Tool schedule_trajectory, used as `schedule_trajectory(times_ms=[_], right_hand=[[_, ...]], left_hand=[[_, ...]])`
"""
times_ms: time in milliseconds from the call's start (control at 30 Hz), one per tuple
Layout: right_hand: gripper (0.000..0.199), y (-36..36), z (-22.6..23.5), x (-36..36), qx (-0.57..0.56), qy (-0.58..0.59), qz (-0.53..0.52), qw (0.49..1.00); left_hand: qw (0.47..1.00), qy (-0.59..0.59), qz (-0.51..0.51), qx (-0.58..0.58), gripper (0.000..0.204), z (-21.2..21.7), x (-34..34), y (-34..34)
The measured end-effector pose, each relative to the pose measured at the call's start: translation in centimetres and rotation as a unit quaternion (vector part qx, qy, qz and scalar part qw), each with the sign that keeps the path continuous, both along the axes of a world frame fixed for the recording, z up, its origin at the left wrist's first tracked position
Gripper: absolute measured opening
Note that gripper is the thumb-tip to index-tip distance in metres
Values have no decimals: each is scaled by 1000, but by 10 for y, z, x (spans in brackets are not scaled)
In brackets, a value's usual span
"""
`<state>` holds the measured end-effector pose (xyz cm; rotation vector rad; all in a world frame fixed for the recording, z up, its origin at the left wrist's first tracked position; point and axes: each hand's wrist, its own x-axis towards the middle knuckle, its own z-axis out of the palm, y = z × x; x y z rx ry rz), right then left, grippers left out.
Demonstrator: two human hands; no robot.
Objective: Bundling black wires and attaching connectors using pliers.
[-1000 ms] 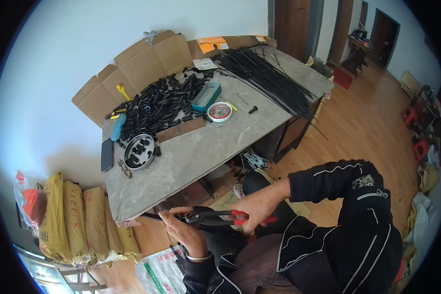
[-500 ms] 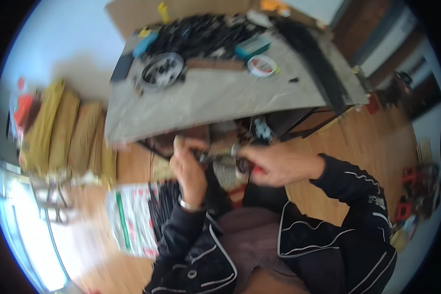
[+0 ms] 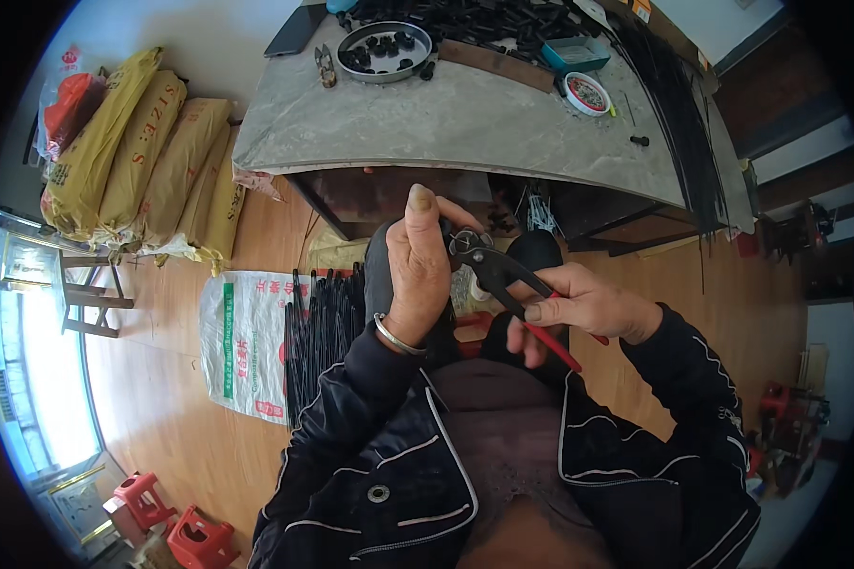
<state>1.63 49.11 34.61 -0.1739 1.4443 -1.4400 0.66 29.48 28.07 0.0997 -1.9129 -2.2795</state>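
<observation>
Red-handled pliers with a dark head are gripped in my right hand, fingers around the spread handles. Their jaws meet a small ring-like metal piece beside the fingers of my left hand. That hand is closed, thumb up, around a small black part mostly hidden by the fingers. Below it, several long black rods lie on a white woven sack on the floor.
Before me stands a grey table. It bears a round metal tray of black parts, another pair of pliers, a white dish, a teal box and long black strands. Yellow sacks lean at left; red stools stand lower left.
The view has steadied and shifted, so the table sits higher. The pliers now slant down toward my right hand with handles apart; their jaws are at my left fingers.
</observation>
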Motion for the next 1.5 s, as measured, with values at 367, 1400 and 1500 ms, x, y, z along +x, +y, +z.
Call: schedule_trajectory(times_ms=[367, 1400, 1500], right_hand=[[34, -11, -8, 11, -56, -85, -42, 994], [28, 114, -56, -251, 505, 586, -187, 605], [27, 114, -56, -260, 528, 571, -144, 611]], left_hand=[[999, -25, -8, 35, 74, 5, 0, -1], [991, -50, 5, 125, 66, -7, -32, 5], [989, -57, 8, 137, 65, -9, -37, 3]])
